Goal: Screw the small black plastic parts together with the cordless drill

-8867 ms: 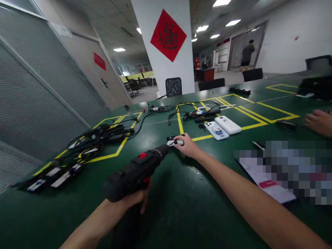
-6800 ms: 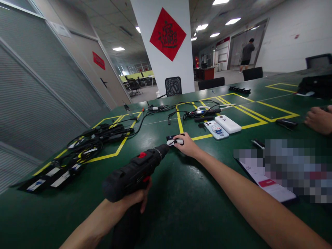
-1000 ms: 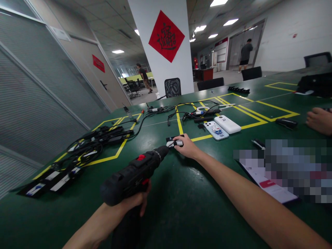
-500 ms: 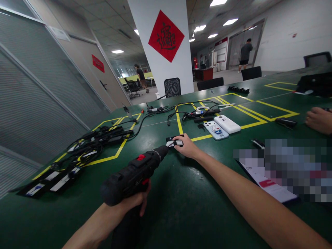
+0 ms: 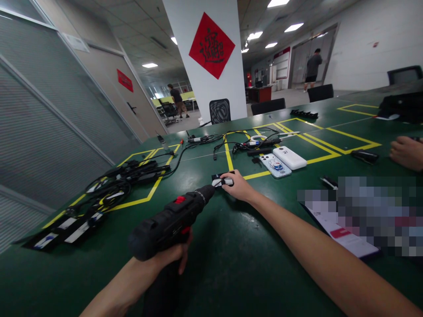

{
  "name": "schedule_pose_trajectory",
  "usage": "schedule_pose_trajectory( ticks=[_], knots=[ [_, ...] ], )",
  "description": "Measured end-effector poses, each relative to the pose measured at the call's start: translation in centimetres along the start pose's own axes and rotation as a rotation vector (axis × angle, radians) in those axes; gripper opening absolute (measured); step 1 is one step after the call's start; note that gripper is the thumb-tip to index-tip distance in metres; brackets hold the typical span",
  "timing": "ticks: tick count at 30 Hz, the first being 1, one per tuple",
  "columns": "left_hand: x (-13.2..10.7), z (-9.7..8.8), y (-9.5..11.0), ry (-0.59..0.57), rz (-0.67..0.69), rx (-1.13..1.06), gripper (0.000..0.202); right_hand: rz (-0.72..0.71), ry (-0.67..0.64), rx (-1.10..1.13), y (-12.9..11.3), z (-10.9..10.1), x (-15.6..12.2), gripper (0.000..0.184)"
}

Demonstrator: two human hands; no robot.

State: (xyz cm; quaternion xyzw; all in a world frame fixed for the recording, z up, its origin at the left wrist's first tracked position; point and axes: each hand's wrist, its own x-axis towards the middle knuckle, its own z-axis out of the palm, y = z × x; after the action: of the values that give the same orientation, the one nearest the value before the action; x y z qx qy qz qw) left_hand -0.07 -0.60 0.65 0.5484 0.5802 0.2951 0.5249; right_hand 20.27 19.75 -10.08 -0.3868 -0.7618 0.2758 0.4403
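Observation:
My left hand (image 5: 168, 255) is wrapped round the grip of a black cordless drill (image 5: 167, 224) with a red switch. The drill's nose points forward at a small black and white part (image 5: 220, 181) lying on the green table (image 5: 231, 264). My right hand (image 5: 238, 186) reaches out over the table and pinches that small part, holding it down at the drill's tip.
Two phones (image 5: 284, 162) lie beyond my right hand inside yellow tape lines. A tangle of black cables and chargers (image 5: 112, 185) lies at the left. Another person's hand (image 5: 406, 152) rests at the right edge. Papers (image 5: 343, 233) lie near right. A white pillar (image 5: 211, 61) stands behind the table.
Both hands and the drill stay where they were. A person in the far background has walked a little to the left.

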Motion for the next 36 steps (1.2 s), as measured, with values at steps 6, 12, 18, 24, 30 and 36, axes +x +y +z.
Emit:
schedule_pose_trajectory(
  ticks=[6, 12, 18, 24, 30, 36],
  knots=[
    [0.15, 0.06, -0.06, -0.001, -0.007, 0.000, 0.027, 0.002, 0.002, -0.002, -0.07, -0.01, 0.01, 0.032],
    [0.17, 0.11, -0.22, -0.011, 0.013, 0.000, 0.022, 0.016, -0.004, 0.001, -0.31, -0.19, 0.03, 0.031],
    [0.20, 0.14, 0.04, -0.012, 0.008, 0.000, 0.024, 0.028, -0.011, 0.010, -0.47, -0.28, 0.04, 0.030],
    [0.23, 0.12, 0.04, -0.013, 0.001, 0.021, 0.024, 0.008, -0.006, 0.020, -0.64, -0.38, -0.02, 0.027],
    [0.27, 0.09, -0.23, 0.007, -0.037, 0.003, 0.027, 0.016, -0.013, 0.021, -0.85, -0.51, -0.04, 0.027],
    [0.09, 0.19, 0.12, -0.012, 0.010, 0.016, 0.021, -0.011, 0.003, 0.019, -0.69, -0.32, -0.02, 0.026]
  ],
)
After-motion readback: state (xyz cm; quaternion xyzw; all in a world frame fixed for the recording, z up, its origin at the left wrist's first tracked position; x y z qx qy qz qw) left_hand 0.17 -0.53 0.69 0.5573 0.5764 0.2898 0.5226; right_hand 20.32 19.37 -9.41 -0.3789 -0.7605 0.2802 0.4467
